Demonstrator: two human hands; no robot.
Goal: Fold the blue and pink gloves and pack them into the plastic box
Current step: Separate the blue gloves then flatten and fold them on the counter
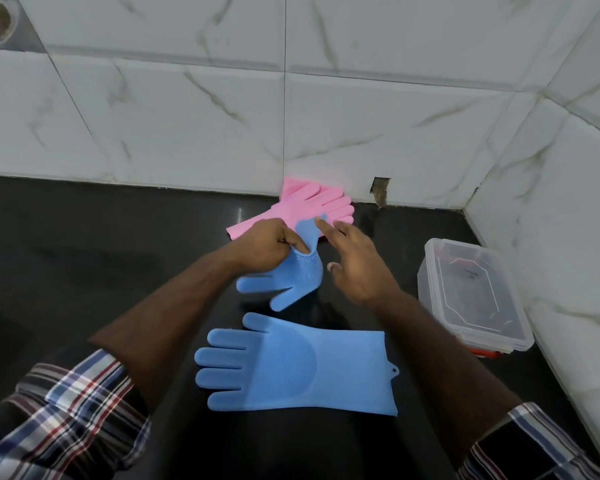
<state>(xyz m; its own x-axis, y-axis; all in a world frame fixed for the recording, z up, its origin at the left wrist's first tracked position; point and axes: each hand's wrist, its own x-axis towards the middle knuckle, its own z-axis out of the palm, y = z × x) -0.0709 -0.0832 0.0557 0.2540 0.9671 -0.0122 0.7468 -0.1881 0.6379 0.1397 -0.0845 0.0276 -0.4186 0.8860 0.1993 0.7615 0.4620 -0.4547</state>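
Observation:
A blue glove (291, 278) is bent over on itself above the black counter, its fingers pointing down and left. My left hand (271, 245) is shut on the folded part of it. My right hand (354, 265) is beside it with fingers spread, its index fingertip touching the glove's upper edge. A second blue glove (291, 363) lies flat nearer to me, fingers pointing left. Pink gloves (312, 206) lie stacked against the wall behind my hands. The clear plastic box (471, 296) stands at the right, without a lid on it.
The black counter (101, 271) meets white marble-look tiled walls at the back and right, forming a corner behind the box. A small hole in the tile (380, 192) sits at the wall's base. Checked sleeves are rolled up on both forearms.

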